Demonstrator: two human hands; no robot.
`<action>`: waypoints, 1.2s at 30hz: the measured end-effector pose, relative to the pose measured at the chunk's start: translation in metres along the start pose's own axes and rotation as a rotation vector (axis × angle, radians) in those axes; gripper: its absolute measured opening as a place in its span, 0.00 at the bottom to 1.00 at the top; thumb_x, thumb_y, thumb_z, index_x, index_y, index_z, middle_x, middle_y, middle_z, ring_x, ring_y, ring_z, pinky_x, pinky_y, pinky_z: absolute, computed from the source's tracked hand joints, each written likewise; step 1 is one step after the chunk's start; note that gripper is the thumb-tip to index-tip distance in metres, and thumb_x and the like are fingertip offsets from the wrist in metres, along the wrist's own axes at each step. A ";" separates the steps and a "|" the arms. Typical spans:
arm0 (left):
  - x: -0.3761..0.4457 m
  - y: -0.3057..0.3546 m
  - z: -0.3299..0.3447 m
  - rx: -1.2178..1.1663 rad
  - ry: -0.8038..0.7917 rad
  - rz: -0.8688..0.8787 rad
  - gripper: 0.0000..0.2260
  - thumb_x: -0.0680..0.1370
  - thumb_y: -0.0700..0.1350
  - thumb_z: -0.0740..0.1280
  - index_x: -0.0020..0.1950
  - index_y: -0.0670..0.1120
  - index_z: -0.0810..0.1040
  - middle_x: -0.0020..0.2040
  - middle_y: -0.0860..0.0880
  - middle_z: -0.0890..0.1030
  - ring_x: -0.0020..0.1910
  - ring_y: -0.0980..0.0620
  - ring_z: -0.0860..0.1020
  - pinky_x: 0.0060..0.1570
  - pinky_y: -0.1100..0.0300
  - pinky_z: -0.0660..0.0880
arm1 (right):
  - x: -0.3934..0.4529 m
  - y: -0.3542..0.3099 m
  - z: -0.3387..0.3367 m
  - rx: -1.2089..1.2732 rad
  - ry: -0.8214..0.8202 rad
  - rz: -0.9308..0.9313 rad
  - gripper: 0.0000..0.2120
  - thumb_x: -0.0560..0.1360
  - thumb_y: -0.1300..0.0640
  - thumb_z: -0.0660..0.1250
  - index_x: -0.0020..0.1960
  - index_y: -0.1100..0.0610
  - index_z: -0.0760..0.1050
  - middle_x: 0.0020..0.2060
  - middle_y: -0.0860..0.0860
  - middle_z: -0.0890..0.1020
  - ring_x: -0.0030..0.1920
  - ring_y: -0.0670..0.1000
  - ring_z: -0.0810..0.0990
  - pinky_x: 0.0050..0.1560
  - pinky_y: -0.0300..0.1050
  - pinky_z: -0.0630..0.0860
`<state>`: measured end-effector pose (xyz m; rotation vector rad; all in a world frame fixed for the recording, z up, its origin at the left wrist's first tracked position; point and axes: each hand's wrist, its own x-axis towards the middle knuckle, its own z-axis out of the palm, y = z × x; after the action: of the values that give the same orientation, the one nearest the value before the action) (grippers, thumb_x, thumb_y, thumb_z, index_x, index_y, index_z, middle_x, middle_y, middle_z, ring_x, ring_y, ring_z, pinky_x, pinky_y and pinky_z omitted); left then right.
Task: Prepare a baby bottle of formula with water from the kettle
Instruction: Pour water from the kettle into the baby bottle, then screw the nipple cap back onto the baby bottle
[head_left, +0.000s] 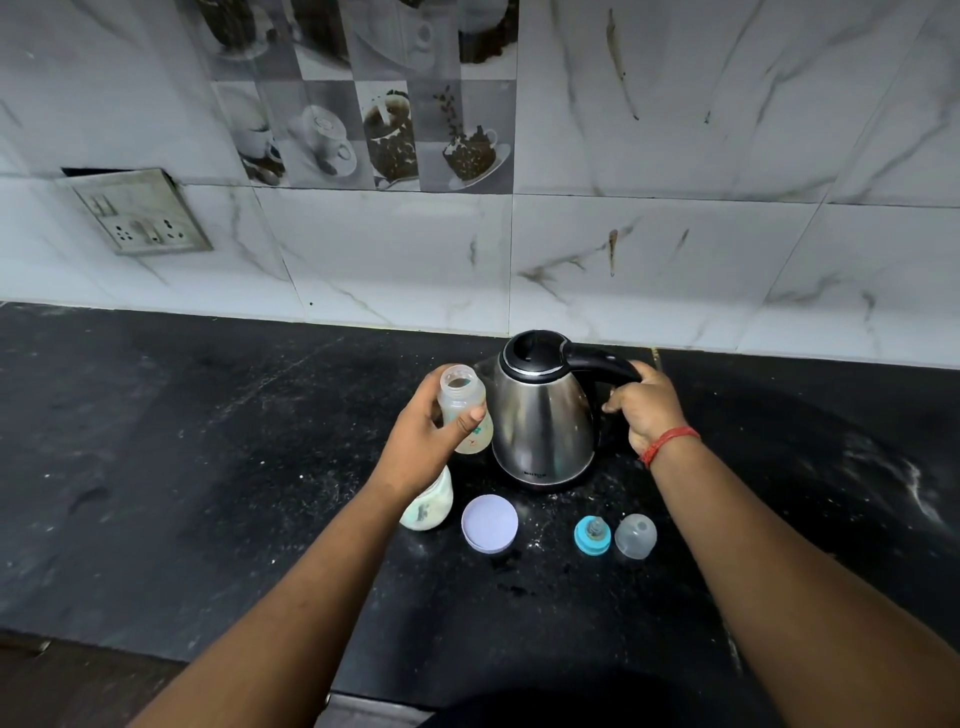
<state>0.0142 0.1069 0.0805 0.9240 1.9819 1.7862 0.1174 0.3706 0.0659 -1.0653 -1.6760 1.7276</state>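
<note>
A clear baby bottle (464, 400) with its top off is held tilted just left of the kettle, gripped by my left hand (428, 434). The steel kettle (540, 421) stands on the black counter (208, 467) with its black lid shut. My right hand (647, 408) is closed around the kettle's black handle. On the counter in front lie a blue nipple ring (592, 534) and a clear dome cap (635, 535). A formula container (428, 512) sits partly hidden under my left forearm, its lilac lid (489, 522) lying beside it.
A marble-tiled wall rises right behind the kettle. A socket plate (137, 213) is on the wall at the left. The counter's front edge runs near the bottom of the view. White powder specks dot the counter around the kettle.
</note>
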 end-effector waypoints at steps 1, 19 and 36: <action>0.000 0.000 -0.001 -0.004 -0.003 0.004 0.17 0.80 0.44 0.73 0.65 0.59 0.75 0.59 0.55 0.83 0.61 0.53 0.81 0.62 0.60 0.78 | 0.000 0.002 -0.001 0.008 0.002 0.004 0.24 0.62 0.83 0.60 0.40 0.56 0.77 0.31 0.51 0.73 0.33 0.51 0.72 0.34 0.42 0.69; -0.001 0.001 0.019 -0.004 -0.126 0.016 0.22 0.76 0.50 0.73 0.68 0.56 0.74 0.63 0.50 0.81 0.65 0.48 0.80 0.67 0.50 0.76 | -0.012 0.024 -0.043 -0.248 0.111 0.026 0.24 0.69 0.73 0.66 0.61 0.57 0.69 0.61 0.55 0.70 0.57 0.54 0.74 0.39 0.40 0.70; -0.028 -0.032 0.068 0.060 -0.283 -0.050 0.21 0.76 0.51 0.74 0.67 0.60 0.75 0.60 0.55 0.82 0.62 0.53 0.80 0.66 0.51 0.76 | -0.090 0.080 -0.076 -0.806 -0.293 -0.202 0.20 0.74 0.63 0.70 0.65 0.55 0.74 0.59 0.47 0.76 0.65 0.49 0.72 0.68 0.43 0.68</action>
<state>0.0694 0.1400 0.0332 1.0704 1.8690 1.4831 0.2428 0.3337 0.0089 -0.9204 -2.6774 1.1122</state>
